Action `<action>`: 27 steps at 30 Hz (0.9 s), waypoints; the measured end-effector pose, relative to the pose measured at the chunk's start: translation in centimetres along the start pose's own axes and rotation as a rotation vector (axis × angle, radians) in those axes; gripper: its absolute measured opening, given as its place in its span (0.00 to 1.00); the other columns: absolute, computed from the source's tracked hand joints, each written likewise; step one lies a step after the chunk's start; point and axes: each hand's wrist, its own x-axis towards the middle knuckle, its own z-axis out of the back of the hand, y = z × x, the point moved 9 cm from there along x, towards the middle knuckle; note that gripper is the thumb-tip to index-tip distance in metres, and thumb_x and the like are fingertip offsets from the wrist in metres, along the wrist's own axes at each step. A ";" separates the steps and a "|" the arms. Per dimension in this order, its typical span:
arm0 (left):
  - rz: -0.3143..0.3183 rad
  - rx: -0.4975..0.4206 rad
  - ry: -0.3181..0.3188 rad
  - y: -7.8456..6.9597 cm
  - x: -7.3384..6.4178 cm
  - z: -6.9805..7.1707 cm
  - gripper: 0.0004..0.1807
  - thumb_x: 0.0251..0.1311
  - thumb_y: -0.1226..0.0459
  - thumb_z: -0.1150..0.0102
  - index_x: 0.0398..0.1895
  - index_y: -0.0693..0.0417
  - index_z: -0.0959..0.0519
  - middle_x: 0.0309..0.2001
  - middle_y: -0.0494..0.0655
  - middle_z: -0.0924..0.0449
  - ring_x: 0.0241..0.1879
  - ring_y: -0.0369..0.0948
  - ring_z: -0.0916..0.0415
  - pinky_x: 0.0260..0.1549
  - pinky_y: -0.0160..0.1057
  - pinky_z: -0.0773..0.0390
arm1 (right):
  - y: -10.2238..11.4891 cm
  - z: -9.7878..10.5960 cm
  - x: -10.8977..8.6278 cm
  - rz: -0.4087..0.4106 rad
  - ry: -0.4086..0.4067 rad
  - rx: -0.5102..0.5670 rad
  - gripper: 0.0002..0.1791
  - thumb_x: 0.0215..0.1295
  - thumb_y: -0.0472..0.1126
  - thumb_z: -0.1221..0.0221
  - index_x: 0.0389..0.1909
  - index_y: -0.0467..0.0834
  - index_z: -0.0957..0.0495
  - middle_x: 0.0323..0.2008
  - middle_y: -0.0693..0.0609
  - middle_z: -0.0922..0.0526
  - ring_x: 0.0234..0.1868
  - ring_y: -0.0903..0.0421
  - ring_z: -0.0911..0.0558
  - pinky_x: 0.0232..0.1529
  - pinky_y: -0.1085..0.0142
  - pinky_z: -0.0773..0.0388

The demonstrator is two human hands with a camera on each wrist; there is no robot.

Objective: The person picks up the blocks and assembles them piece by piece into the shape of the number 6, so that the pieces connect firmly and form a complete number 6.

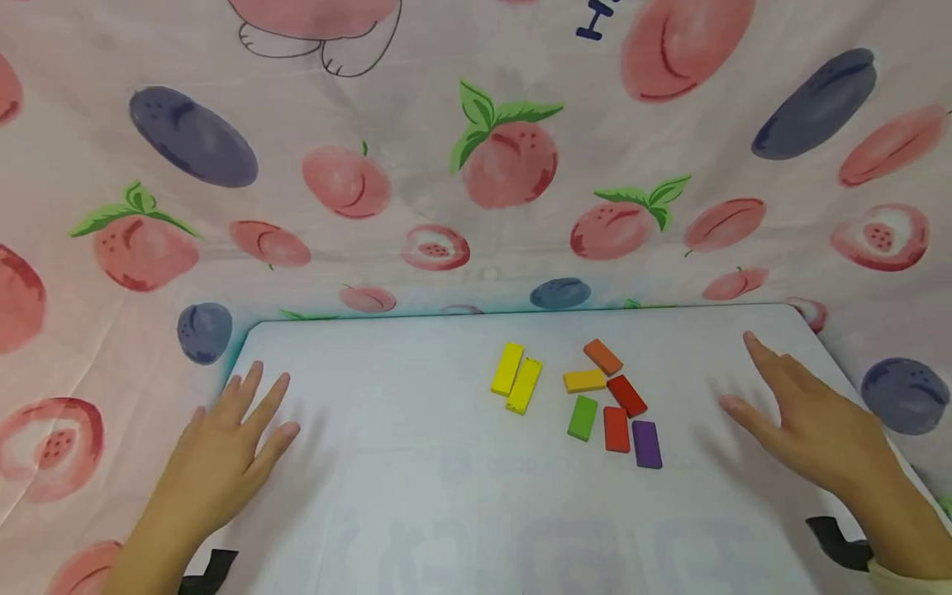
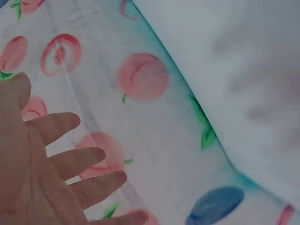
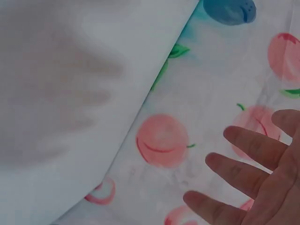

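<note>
Presently, the step: between moves, I judge; the purple block (image 1: pixel 647 445) and seven others lie loose on the white bench (image 1: pixel 387 471), none of them held.
Next move: handling any block would call for one hand coming inward; the right grip (image 1: pixel 814 421) looks better placed, nearer the purple block, and such flat pieces probably want a fingertip pinch at their edges.
Right grip: spread wide, thumb well apart from the index finger, holding nothing; raised to the right of the purple block, touching no block.
Left grip (image 1: pixel 219 459): fingers straight and fanned, nothing held or touched among the blocks; far to the left of the purple block.
Red: the nearer red block (image 1: pixel 616 429) just beside the purple block on its left, the farther red block (image 1: pixel 627 396) slantwise beyond it.
Green: the green block (image 1: pixel 583 417) left of the purple block, past the nearer red one.
Orange: the orange block (image 1: pixel 603 357) well beyond the purple block; the amber block (image 1: pixel 584 381) beyond and left of it.
Yellow: two yellow blocks (image 1: pixel 507 368) (image 1: pixel 524 386) side by side, farthest left of the purple block.
</note>
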 end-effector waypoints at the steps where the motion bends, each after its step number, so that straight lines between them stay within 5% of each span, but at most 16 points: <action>1: -0.014 -0.031 -0.018 -0.6 0.1 -0.1 0.36 0.73 0.45 0.46 0.79 0.45 0.37 0.80 0.59 0.44 0.75 0.65 0.42 0.64 0.75 0.41 | 0.4 -0.2 0.1 0.006 0.014 0.010 0.57 0.66 0.76 0.51 0.83 0.54 0.67 0.71 0.24 0.37 0.68 0.23 0.34 0.50 0.22 0.33; 8: -0.028 -0.271 -0.025 -4.4 1.7 -2.8 0.30 0.75 0.47 0.48 0.73 0.51 0.29 0.69 0.53 0.26 0.66 0.56 0.26 0.61 0.62 0.27 | 4.3 -1.2 0.8 0.088 0.066 0.126 0.50 0.70 0.73 0.51 0.83 0.51 0.52 0.67 0.32 0.25 0.60 0.26 0.23 0.47 0.28 0.24; 15: -0.011 -0.505 0.067 -8.6 4.9 -7.0 0.25 0.76 0.50 0.48 0.67 0.53 0.23 0.56 0.49 0.16 0.50 0.44 0.15 0.49 0.48 0.15 | 8.5 -1.6 1.9 0.185 -0.031 0.357 0.35 0.72 0.60 0.42 0.72 0.44 0.29 0.51 0.42 0.12 0.50 0.42 0.14 0.45 0.45 0.14; 20: 0.078 -0.637 0.165 -10.9 6.7 -9.8 0.22 0.75 0.53 0.45 0.65 0.52 0.21 0.49 0.46 0.14 0.42 0.40 0.15 0.42 0.42 0.17 | 10.8 -2.6 2.9 0.201 -0.021 0.524 0.25 0.73 0.53 0.39 0.64 0.43 0.22 0.44 0.48 0.10 0.46 0.48 0.13 0.40 0.57 0.14; 27: 0.195 -0.768 0.245 -13.1 9.8 -12.9 0.20 0.74 0.53 0.45 0.61 0.52 0.19 0.42 0.47 0.14 0.36 0.39 0.15 0.36 0.37 0.18 | 13.5 -5.3 4.7 0.117 0.094 0.660 0.21 0.70 0.52 0.36 0.58 0.45 0.18 0.37 0.54 0.12 0.37 0.56 0.17 0.32 0.69 0.20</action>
